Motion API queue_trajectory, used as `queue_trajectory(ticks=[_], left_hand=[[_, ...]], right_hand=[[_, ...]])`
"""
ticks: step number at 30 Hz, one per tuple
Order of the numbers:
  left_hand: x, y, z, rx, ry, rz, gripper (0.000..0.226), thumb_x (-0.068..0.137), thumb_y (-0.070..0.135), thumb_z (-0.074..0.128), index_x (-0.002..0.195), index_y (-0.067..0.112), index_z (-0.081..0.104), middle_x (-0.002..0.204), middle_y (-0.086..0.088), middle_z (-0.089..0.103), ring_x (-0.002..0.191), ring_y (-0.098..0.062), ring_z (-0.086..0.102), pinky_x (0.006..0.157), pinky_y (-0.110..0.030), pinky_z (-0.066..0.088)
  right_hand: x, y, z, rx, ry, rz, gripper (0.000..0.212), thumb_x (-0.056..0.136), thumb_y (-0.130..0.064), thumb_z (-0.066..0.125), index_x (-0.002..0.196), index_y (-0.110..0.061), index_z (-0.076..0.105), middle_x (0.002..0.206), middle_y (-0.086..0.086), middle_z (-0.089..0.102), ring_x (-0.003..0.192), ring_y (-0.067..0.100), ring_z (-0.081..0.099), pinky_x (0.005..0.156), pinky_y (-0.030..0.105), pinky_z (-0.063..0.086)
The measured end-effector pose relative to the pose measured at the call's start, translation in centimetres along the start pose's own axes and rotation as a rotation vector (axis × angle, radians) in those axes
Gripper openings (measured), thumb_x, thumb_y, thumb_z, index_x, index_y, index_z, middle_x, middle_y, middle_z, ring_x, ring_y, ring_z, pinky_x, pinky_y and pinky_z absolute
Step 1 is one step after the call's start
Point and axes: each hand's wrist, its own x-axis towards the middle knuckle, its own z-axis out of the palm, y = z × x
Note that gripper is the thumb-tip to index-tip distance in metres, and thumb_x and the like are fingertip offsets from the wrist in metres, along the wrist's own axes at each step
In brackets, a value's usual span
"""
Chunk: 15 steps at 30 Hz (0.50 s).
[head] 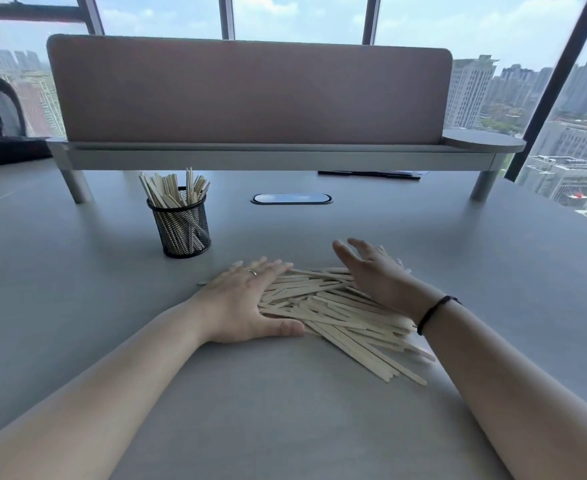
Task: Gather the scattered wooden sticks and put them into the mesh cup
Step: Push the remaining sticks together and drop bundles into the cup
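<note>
No grip closed yet: left hand [247, 299] flat and spread, palm down on the near-left edge of the pile of wooden sticks [333, 313]; right hand [371, 271] open too, fingers raised, heel of the palm at the pile's far-right side. Nothing grasped by either. Pile caught between the two palms, lying on the grey tabletop [285, 410], most sticks running with long axes from far-left to near-right, a few ends fanned out toward the near right. Mesh cup [183, 225] standing upright beyond and to the left, already partly filled with sticks, apart from the pile. Left hand nearer to it. Likely next: squeezing inward to bundle.
</note>
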Motion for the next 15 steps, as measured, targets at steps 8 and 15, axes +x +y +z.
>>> queue_trajectory(ticks=[8, 15], left_hand=[[-0.3, -0.3, 0.1, -0.107, 0.121, 0.025, 0.091, 0.070, 0.084, 0.060, 0.146, 0.036, 0.044, 0.148, 0.019, 0.045, 0.137, -0.005, 0.042, 0.116, -0.031, 0.032], [-0.1, -0.7, 0.2, -0.123, 0.164, -0.004, 0.097, 0.063, 0.092, 0.053, 0.145, 0.039, 0.046, 0.145, 0.016, 0.051, 0.136, -0.005, 0.039, 0.112, -0.030, 0.035]], right_hand=[[-0.1, 0.1, 0.3, -0.031, -0.069, -0.126, 0.089, 0.081, -0.085, 0.033, 0.152, -0.031, 0.034, 0.154, 0.001, 0.044, 0.149, 0.022, 0.027, 0.122, 0.048, 0.015], [-0.5, 2.5, -0.9, -0.249, -0.193, -0.198, 0.133, 0.046, -0.107, 0.031, 0.157, -0.035, 0.019, 0.162, -0.009, 0.027, 0.152, 0.015, 0.018, 0.124, 0.049, 0.008]])
